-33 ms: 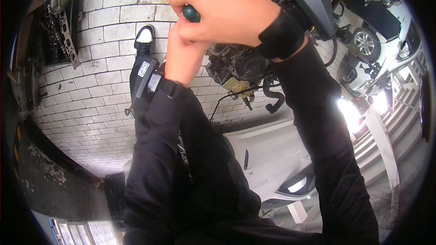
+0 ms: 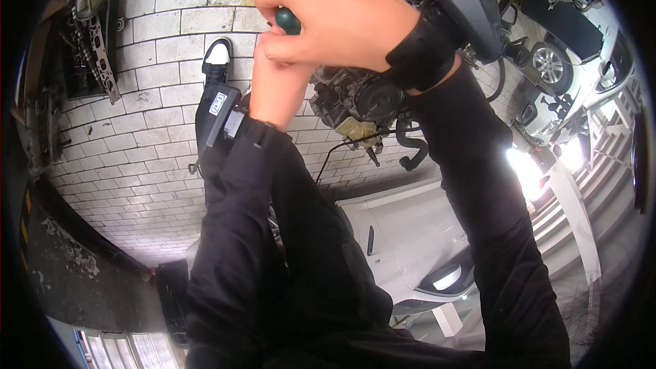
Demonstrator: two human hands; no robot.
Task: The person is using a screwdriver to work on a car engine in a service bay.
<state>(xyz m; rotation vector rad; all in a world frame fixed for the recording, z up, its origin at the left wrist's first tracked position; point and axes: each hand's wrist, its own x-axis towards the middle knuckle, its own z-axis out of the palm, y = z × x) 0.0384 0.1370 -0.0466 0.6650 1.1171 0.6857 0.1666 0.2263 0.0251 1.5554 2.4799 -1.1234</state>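
Near the top of the view my right hand (image 2: 335, 17) is closed, its fingers curled round a dark green tool handle (image 2: 288, 21). Only the handle's rounded end shows, between thumb and fingers. What lies at its other end is hidden by the hand. Right below, and touching it, is my left hand (image 2: 277, 89), with its wrist and heel in sight. Its fingers are covered by the right hand, so I cannot see what they grip. Behind both hands a greasy engine (image 2: 355, 96) with a round pulley sits low on the right.
White brick-pattern tiles (image 2: 150, 89) cover the floor. A rack with metal parts (image 2: 99, 61) stands at the left. A pale car panel (image 2: 403, 232) lies close on the right. Farther right are a wheel (image 2: 550, 67) and a white car (image 2: 615, 61). Black hoses (image 2: 413, 150) stick out beside the engine.
Both wrists have shifted very slightly. The right hand keeps the same hold on the green handle.
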